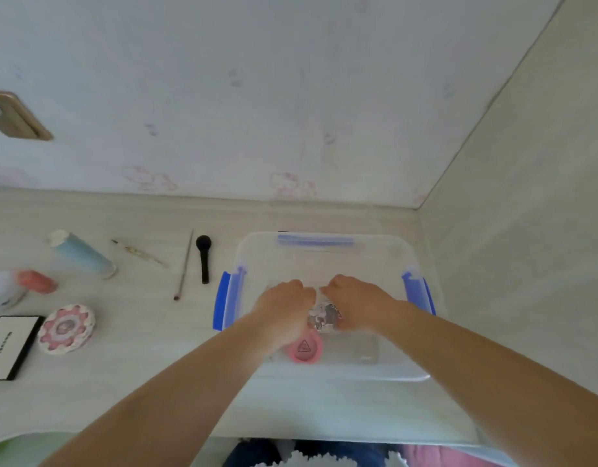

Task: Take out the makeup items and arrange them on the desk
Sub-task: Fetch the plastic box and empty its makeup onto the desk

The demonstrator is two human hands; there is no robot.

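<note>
silvery makeup item [324, 316] lies in bin [324, 244] between both hands' fingers [299, 288].

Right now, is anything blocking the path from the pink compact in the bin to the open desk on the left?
Only the clear bin's left wall with its blue latch; lift the pink compact over it. The left hand partly covers it. The desk beyond is bare.

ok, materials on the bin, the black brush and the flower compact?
Bin: looks like clear, frosted plastic, since the desk shows through its walls; blue latches look like opaque plastic. Brush: matte black handle, probably plastic or painted wood, with a dark soft-looking head; too blurred to tell. Compact: pink and white petalled lid, likely glossy moulded plastic, though that is a guess.
</note>
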